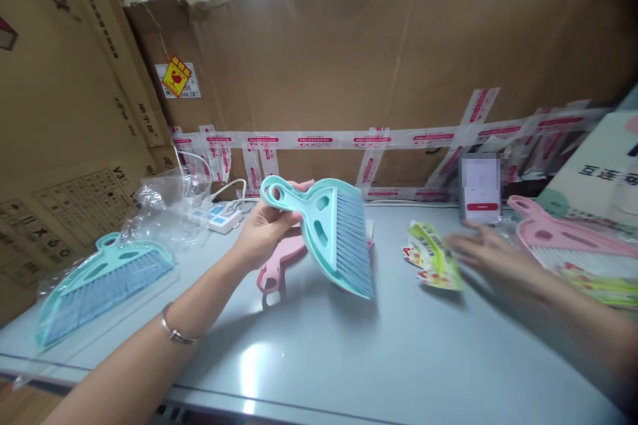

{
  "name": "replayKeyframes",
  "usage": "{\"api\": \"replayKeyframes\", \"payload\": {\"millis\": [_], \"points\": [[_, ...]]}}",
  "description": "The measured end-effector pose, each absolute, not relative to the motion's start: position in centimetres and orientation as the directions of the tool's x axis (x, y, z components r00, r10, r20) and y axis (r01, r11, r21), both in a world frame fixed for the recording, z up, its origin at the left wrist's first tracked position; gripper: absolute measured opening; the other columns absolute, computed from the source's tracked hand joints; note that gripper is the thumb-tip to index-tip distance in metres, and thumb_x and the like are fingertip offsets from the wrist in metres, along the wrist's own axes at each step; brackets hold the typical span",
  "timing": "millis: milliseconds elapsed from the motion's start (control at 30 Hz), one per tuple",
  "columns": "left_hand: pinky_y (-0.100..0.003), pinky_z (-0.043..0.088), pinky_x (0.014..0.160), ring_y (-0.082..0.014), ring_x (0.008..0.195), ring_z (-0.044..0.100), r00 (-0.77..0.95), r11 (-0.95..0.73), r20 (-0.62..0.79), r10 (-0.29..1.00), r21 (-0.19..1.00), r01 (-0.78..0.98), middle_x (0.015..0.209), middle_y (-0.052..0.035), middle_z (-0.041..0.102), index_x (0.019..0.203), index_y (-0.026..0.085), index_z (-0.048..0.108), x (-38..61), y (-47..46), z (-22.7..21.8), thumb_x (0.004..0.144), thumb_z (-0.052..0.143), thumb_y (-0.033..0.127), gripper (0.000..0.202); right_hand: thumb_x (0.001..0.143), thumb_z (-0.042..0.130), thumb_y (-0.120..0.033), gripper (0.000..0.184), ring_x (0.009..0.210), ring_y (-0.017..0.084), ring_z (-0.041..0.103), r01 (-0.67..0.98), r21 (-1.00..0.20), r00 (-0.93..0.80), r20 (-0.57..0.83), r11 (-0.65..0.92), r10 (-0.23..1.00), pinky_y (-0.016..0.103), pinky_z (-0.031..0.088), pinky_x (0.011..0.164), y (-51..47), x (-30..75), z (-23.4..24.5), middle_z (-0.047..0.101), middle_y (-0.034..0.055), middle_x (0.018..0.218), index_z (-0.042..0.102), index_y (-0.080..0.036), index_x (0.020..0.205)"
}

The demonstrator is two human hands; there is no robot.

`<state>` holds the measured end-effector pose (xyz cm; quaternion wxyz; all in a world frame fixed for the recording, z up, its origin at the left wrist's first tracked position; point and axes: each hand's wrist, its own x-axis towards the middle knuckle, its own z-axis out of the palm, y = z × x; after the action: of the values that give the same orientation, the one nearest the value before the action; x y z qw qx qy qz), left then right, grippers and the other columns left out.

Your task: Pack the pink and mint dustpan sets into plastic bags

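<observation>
Across the far side, a large cardboard box [319,60] stands beyond a pale table [319,362]. Above the table's middle, a teal dustpan-and-brush set [349,242] is raised, gripped by the left hand [264,232] at its handle end only; a loosened grip could let its nested parts slide apart. Towards the right, the right hand [483,255] is blurred beside yellow-green printed packaging [434,255]; whether it holds this cannot be told, and hurry could scatter it. Careless lowering might knock the pink handle [284,254] partly hidden behind the set.
</observation>
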<state>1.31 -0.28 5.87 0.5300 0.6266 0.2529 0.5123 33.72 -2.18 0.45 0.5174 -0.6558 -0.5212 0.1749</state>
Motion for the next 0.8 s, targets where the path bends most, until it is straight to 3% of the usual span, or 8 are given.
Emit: {"api": "replayKeyframes", "payload": {"millis": [67, 133, 200, 267, 400, 600, 667, 800], "points": [[-0.035, 0.055, 0.08, -0.0258, 0.11, 0.057, 0.333, -0.356, 0.401, 0.853, 0.915, -0.188, 0.125, -0.0096, 0.058, 0.103, 0.02, 0.057, 1.3, -0.4, 6.1, 0.07, 0.072, 0.036, 0.039, 0.068, 0.066, -0.04, 0.045, 0.097, 0.033, 0.055, 0.712, -0.7, 0.462, 0.523, 0.053, 0.716, 0.05, 0.047, 0.081, -2.2, 33.2, 1.8, 0.053, 0.0199, 0.107, 0.052, -0.02, 0.106], [-0.037, 0.054, 0.084, -0.0265, 0.112, 0.056, 0.365, -0.392, 0.422, 0.83, 0.907, -0.157, 0.125, -0.0098, 0.058, 0.099, 0.019, 0.058, 1.7, -0.9, 6.3, 0.071, 0.072, 0.035, 0.035, 0.075, 0.061, -0.043, 0.041, 0.099, 0.028, 0.053, 0.787, -0.512, 0.169, 0.715, 0.345, 0.678, 0.045, 0.045, 0.086, -2.5, 30.3, 3.6, 0.051, 0.0138, 0.108, 0.053, -0.023, 0.109], [-0.038, 0.052, 0.088, -0.0268, 0.113, 0.056, 0.4, -0.447, 0.464, 0.791, 0.883, -0.141, 0.123, -0.0096, 0.06, 0.099, 0.02, 0.058, 2.2, -1.6, 6.5, 0.072, 0.071, 0.034, 0.032, 0.079, 0.059, -0.043, 0.029, 0.096, 0.023, 0.052, 0.699, -0.364, -0.231, 0.7, 0.615, 0.676, 0.041, 0.043, 0.089, -3.0, 26.4, 5.2, 0.05, 0.0077, 0.1, 0.06, -0.026, 0.103], [-0.039, 0.048, 0.094, -0.0264, 0.115, 0.055, 0.411, -0.551, 0.543, 0.732, 0.827, -0.112, 0.118, -0.0086, 0.063, 0.099, 0.02, 0.059, 2.4, -2.2, 6.6, 0.075, 0.069, 0.032, 0.029, 0.079, 0.061, -0.04, 0.024, 0.09, 0.021, 0.053, 0.604, -0.375, -0.398, 0.622, 0.703, 0.674, 0.037, 0.045, 0.082, -3.3, 22.9, 6.5, 0.05, 0.0052, 0.092, 0.063, -0.026, 0.098], [-0.039, 0.044, 0.1, -0.025, 0.113, 0.056, 0.403, -0.772, 0.691, 0.601, 0.632, 0.068, 0.111, -0.008, 0.066, 0.096, 0.019, 0.062, 1.1, -2.4, 7.1, 0.077, 0.067, 0.027, 0.021, 0.08, 0.059, -0.031, 0.01, 0.078, 0.016, 0.053, 0.552, -0.454, -0.471, 0.523, 0.7, 0.711, 0.03, 0.046, 0.068, -3.4, 20.4, 8.1, 0.051, 0.0032, 0.086, 0.06, -0.021, 0.083], [-0.037, 0.052, 0.087, -0.0202, 0.095, 0.065, -0.04, -0.856, 0.896, 0.442, 0.434, 0.28, 0.088, -0.0022, 0.066, 0.09, 0.021, 0.054, -3.8, -0.9, 7.5, 0.075, 0.07, 0.024, 0.023, 0.082, 0.055, -0.028, 0.01, 0.078, 0.019, 0.051, 0.698, -0.153, -0.336, 0.793, 0.699, 0.509, 0.033, 0.042, 0.069, -1.5, 24.5, 9.3, 0.053, 0.0057, 0.086, 0.056, -0.019, 0.086], [-0.038, 0.051, 0.088, -0.0214, 0.095, 0.065, 0.002, -0.829, 0.904, 0.427, 0.39, 0.402, 0.089, -0.0024, 0.066, 0.088, 0.021, 0.052, -4.8, -0.8, 6.5, 0.069, 0.074, 0.022, 0.029, 0.085, 0.05, -0.024, 0.011, 0.078, 0.019, 0.053, 0.677, -0.007, -0.509, 0.718, 0.736, 0.475, 0.032, 0.042, 0.068, 0.2, 25.4, 8.4, 0.055, 0.0077, 0.088, 0.058, -0.017, 0.089], [-0.043, 0.047, 0.092, -0.0222, 0.096, 0.065, 0.207, -0.711, 0.824, 0.527, 0.294, 0.639, 0.091, -0.0032, 0.067, 0.088, 0.021, 0.053, -5.1, -1.0, 3.5, 0.075, 0.063, 0.016, 0.017, 0.085, 0.044, -0.011, 0.021, 0.07, 0.018, 0.054, 0.633, 0.247, -0.764, 0.351, 0.733, 0.542, 0.031, 0.036, 0.066, 3.0, 24.8, 4.6, 0.06, 0.0097, 0.084, 0.064, -0.016, 0.08]]}}
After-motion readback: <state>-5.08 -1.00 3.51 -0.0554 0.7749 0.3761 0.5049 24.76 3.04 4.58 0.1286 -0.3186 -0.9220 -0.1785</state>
